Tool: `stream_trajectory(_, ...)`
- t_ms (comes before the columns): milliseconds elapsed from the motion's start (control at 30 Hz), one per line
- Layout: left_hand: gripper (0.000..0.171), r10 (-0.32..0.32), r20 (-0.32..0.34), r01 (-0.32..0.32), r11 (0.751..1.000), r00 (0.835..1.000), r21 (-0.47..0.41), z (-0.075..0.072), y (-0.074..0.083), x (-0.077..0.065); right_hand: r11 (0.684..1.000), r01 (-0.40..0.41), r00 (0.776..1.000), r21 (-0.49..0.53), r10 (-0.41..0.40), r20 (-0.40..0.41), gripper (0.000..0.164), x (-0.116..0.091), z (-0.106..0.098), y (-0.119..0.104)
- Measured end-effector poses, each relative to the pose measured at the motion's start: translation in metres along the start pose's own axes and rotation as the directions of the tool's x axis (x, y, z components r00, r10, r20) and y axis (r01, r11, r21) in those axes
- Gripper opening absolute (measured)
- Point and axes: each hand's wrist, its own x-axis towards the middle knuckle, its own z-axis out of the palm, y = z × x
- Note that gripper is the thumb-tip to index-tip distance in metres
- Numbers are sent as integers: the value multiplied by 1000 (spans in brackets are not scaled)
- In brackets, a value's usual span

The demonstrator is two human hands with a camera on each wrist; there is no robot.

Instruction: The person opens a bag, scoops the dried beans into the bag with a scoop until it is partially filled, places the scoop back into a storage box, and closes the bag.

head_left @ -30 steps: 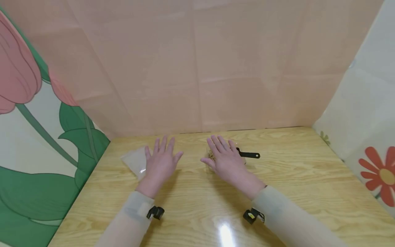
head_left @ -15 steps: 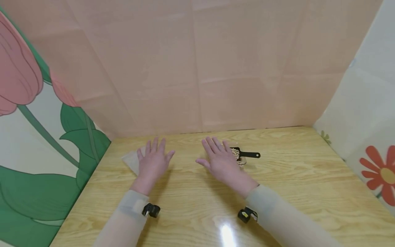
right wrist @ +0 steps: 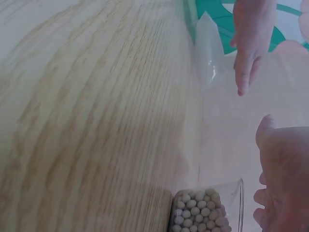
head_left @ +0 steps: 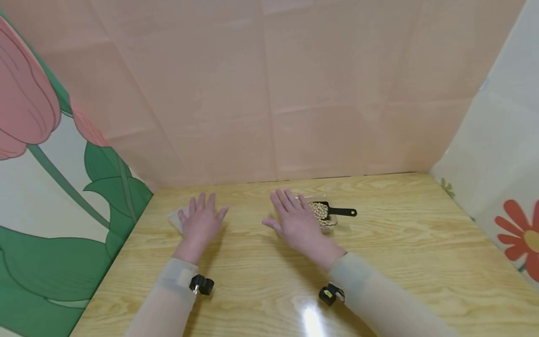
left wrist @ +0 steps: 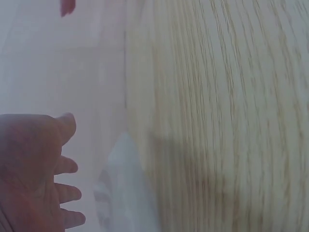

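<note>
Fingers spread, my left hand (head_left: 200, 224) hovers above the table, palm down, overlapping a translucent plastic bag (head_left: 176, 219) in the head view. My right hand (head_left: 300, 226), its fingers straight and thumb out, is held over the table just left of a clear container (right wrist: 233, 203) of pale round beans (right wrist: 197, 211). A black scoop (head_left: 343, 212) filled with the same beans lies in that container, its handle pointing right. Part of the container is hidden behind the right hand in the head view. Neither hand holds anything.
The wood-grain table (head_left: 252, 281) ends at a pink cloth backdrop (head_left: 269, 93). A tulip-printed panel (head_left: 50, 224) stands on the left and a flower-printed panel (head_left: 497, 154) on the right. A small black camera sits at each wrist.
Both hands have shifted left and slightly toward the person. More of the bean container and scoop shows now, while the left hand still covers part of the bag.
</note>
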Motion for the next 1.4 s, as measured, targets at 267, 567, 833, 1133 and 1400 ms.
stream_trajectory(267,76,-22,-2,21,1000,1000,-12,1,-13,2,1000,13,1000,-25,-13,13,86,4,2,-9)
stream_trajectory(567,77,-72,26,73,997,997,-33,3,-21,6,1000,20,1000,-23,-20,22,85,7,3,-18)
stream_trajectory(833,77,-98,56,101,994,994,-47,4,-26,9,1000,20,999,-18,-19,40,86,8,6,-23)
stream_trajectory(1133,79,-108,85,115,990,991,-79,9,-32,10,999,26,999,-33,-25,32,85,8,10,-25)
stream_trajectory(1400,79,-99,99,110,988,990,-112,13,-35,12,999,34,999,-32,-34,14,83,8,10,-27)
